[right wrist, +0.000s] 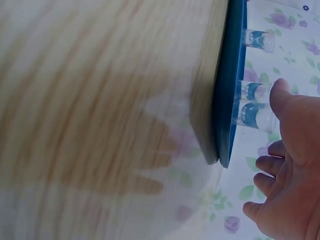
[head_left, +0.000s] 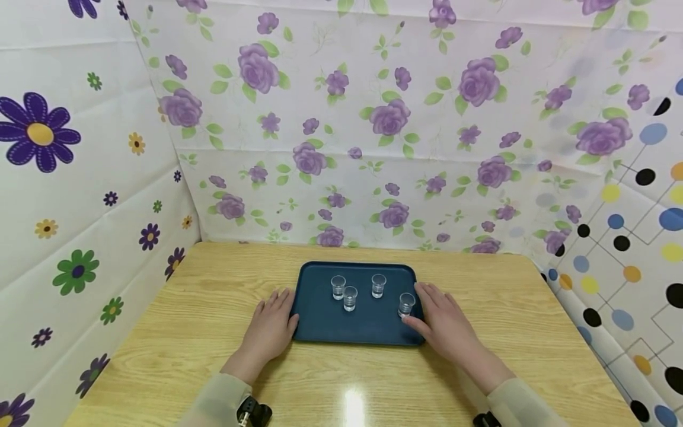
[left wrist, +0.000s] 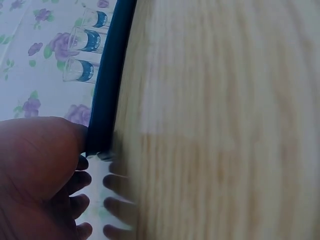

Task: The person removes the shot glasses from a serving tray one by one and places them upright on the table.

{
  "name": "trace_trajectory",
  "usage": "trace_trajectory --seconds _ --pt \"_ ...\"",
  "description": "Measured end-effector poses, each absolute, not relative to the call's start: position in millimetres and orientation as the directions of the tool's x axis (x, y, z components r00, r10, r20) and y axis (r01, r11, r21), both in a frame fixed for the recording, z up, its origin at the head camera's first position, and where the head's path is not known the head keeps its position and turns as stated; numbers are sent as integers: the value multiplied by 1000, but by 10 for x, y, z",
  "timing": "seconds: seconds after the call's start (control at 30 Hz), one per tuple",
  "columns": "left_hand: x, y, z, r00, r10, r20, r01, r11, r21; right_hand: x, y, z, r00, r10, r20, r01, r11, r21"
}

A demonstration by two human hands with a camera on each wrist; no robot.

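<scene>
A dark blue rectangular tray (head_left: 368, 330) lies on the wooden table and bears several small clear shot glasses (head_left: 378, 286), all upright. Two of these stand close together left of the middle, and one shot glass (head_left: 407, 303) is near the right rim. My left hand (head_left: 270, 326) rests on the table against the tray's left side, fingers extended, thumb by the rim. At the right side lies my right hand (head_left: 445, 323), its fingers straight along the edge and its thumb reaching over the rim beside the nearest glass. Both wrist views show the tray edge-on.
The wooden table (head_left: 213, 279) extends around the tray on all sides. Behind it hangs a cloth (head_left: 352, 118) with purple roses. A flower-print cloth (head_left: 80, 225) borders the left, and a dotted cloth (head_left: 629, 273) the right.
</scene>
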State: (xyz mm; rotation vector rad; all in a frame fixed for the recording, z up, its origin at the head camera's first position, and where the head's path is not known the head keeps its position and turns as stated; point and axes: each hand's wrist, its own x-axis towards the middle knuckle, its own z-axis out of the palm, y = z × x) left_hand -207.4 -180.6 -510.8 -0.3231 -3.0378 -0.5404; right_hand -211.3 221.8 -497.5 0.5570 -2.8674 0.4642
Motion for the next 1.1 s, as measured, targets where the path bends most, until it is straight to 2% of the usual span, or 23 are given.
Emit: trace_trajectory --seconds 0.43,1.1 --pt "-2108 -1782 -5192 -976 193 106 219 892 396 -2195 2125 -4980 -935 -292 201 -351 835 -423" --pt "-2114 -1780 -5198 -974 194 114 225 881 416 -2298 2064 -5033 -965 -206 165 -260 847 -463"
